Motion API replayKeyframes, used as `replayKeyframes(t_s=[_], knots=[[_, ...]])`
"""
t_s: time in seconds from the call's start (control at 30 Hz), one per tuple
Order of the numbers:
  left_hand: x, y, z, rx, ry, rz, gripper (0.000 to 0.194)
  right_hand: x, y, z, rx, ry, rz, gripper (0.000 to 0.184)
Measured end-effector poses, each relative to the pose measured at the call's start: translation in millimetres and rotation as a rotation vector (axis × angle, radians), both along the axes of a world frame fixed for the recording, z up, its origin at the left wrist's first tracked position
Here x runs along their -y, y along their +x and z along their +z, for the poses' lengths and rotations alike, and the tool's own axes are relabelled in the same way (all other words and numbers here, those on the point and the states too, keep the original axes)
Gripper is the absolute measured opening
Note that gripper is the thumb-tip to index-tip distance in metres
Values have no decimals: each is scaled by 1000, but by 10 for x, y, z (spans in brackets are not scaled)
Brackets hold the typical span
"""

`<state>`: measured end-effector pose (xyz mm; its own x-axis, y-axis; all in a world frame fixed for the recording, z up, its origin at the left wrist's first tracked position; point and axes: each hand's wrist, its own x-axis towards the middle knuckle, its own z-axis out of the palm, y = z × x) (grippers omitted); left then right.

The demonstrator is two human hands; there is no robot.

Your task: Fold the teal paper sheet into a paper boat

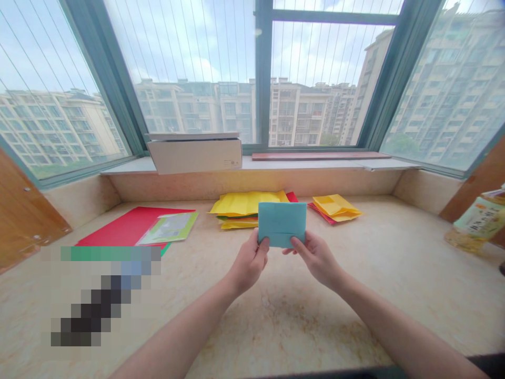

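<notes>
A light blue folded paper, shaped like a small envelope with a crease low on its front, is held up above the counter. My left hand pinches its lower left corner, thumb in front. At the lower right corner, my right hand grips it the same way, with some fingers hidden behind the paper. Just beyond lies a stack of yellow folded papers, with green and red sheets showing at its edges. To the right of that sits a smaller pile of orange-yellow folded papers over a red one.
On the left are red sheets beneath a clear packet with a green label. A pixelated patch hides something in front of them. A white box stands on the window ledge. A bottle leans into view at the right.
</notes>
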<state>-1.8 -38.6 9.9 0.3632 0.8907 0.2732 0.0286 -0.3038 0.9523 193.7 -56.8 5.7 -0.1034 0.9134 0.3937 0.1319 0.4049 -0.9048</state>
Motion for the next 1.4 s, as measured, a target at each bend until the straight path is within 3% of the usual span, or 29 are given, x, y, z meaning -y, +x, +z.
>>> replayKeyframes(t_s=[0.17,0.4,0.5,0.67,1.03,1.2,1.33,1.4], knots=[[46,-45,96,-50,86,-98,32,23,70,36,24,25,11,34],[8,-81,80,-63,71,-37,42,46,72,71,59,-4,99,42],[-5,-103,95,-112,54,-101,41,29,97,115,-48,-58,119,47],[5,-112,86,-210,13,-258,44,-3,162,159,-125,-93,35,49],[24,-113,87,-190,-77,-313,43,26,172,113,-34,-25,-119,52],[-5,-110,84,-191,-58,-189,37,-61,167,59,-62,29,-207,44],[-79,-140,72,-184,73,110,37,-146,184,76,-122,57,-285,56],[-124,-187,71,-245,212,231,33,-129,172,105,-167,-5,-232,62]])
